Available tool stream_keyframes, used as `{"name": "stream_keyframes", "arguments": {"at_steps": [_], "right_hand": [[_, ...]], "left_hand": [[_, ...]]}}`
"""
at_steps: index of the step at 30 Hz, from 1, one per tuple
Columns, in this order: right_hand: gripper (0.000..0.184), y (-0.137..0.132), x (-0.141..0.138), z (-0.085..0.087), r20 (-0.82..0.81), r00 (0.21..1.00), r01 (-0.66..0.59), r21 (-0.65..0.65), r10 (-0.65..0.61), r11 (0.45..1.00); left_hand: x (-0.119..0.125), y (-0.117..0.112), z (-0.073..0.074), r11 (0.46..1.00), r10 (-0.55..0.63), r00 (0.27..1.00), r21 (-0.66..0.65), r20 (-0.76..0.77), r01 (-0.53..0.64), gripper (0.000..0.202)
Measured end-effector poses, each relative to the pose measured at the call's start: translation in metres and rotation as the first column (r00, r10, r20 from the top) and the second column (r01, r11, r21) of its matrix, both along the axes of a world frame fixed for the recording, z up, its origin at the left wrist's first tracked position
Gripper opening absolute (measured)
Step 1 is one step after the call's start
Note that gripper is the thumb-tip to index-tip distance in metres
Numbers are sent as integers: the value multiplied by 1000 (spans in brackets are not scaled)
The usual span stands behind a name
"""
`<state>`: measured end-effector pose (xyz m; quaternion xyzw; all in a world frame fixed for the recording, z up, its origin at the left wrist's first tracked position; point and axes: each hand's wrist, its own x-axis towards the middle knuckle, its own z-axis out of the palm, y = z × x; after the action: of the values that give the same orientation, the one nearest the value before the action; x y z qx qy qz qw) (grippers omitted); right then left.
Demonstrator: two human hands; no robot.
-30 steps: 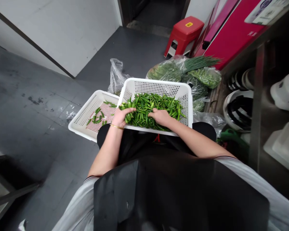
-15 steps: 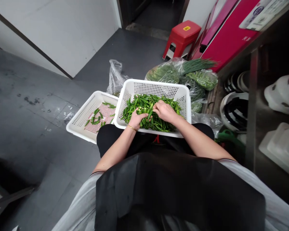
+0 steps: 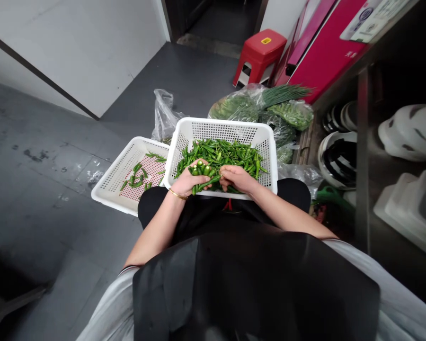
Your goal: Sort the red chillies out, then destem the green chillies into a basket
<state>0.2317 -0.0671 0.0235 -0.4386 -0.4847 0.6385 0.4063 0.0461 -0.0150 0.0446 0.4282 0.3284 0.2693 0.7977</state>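
Note:
A white perforated basket (image 3: 173, 156) rests on my lap, heaped with loose green chili peppers (image 3: 234, 151). My left hand (image 3: 189, 182), with a thin gold bracelet at the wrist, is closed round a bunch of green chili peppers (image 3: 202, 170), several pale cut-looking ends facing up. From that bunch one pepper (image 3: 210, 182) sticks out to the right under my left thumb. My right hand (image 3: 237, 179) pinches at this pepper's far end, its fingers curled together. Both hands are over the near side of the basket; the right fingertips are partly hidden.
Left of my knee a second white basket (image 3: 108, 189) with a reddish bottom holds a few green peppers (image 3: 137, 179). Bagged greens (image 3: 234, 106) and a clear plastic bag (image 3: 163, 113) lie beyond. A red stool (image 3: 261, 54) stands further off; shelves with white containers (image 3: 408, 203) flank my right.
Both hands have come nearer to me, and my left hand has turned so the bunch's ends show. My right hand has shifted down from the heap to one pepper's end. The view has swung slightly.

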Motion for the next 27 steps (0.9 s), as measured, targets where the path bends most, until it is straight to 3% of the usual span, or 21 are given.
{"name": "stream_keyframes", "arguments": {"at_steps": [1, 3, 4, 6, 8, 10, 12, 14, 16, 18, 20, 21, 23, 25, 27], "right_hand": [[43, 0, -5, 1, -12, 1000, 23, 11, -23, 1000], [42, 1, -4, 2, 168, 986, 10, 46, -18, 999], [41, 3, 3, 1, 308, 952, -14, 56, -4, 998], [34, 6, 30, 1, 591, 807, -49, 68, 0, 997], [32, 10, 66, 0, 786, 616, -17, 86, -57, 996], [39, 16, 101, -4, 912, 389, 80, 103, -126, 991], [33, 23, 126, -10, 963, 216, 201, 115, -158, 973], [21, 30, 136, -16, 981, 150, 247, 86, -126, 965], [25, 34, 137, -17, 975, 195, 241, 54, -103, 969], [25, 34, 132, -9, 930, 335, 272, 56, -150, 961], [22, 31, 126, 4, 860, 466, 314, 56, -205, 948], [21, 29, 121, 11, 832, 508, 323, 58, -224, 945], [22, 27, 110, 21, 776, 579, 314, 71, -251, 947], [25, 26, 94, 23, 671, 692, 300, 66, -264, 952], [30, 26, 77, 18, 507, 816, 297, 41, -276, 954]], "left_hand": [[-5, 0, 6, 1000, -15, 1000, 9, -3, 15, 50], [-23, 6, 16, 999, 1, 999, 34, -39, 1, 49], [-36, 11, 20, 997, 46, 996, 60, -76, -42, 49], [-72, 27, 24, 967, 218, 957, 172, -189, -186, 48], [-114, 44, 22, 866, 465, 814, 371, -348, -336, 47], [-153, 59, 14, 766, 628, 588, 537, -510, -353, 41], [-182, 71, 4, 763, 644, 403, 584, -650, -278, 40], [-195, 79, -4, 789, 614, 281, 587, -737, -184, 50], [-189, 84, -5, 778, 623, 244, 623, -743, -87, 64], [-163, 82, 0, 718, 659, 348, 695, -667, -29, 67], [-119, 71, 7, 671, 621, 586, 740, -520, -54, 59], [-91, 63, 9, 700, 534, 707, 711, -463, -63, 54], [-31, 45, 8, 747, 335, 867, 665, -368, -7, 52], [25, 28, -2, 776, 200, 942, 631, -268, 15, 57], [66, 18, -18, 839, 116, 971, 544, -208, 16, 52]]}}
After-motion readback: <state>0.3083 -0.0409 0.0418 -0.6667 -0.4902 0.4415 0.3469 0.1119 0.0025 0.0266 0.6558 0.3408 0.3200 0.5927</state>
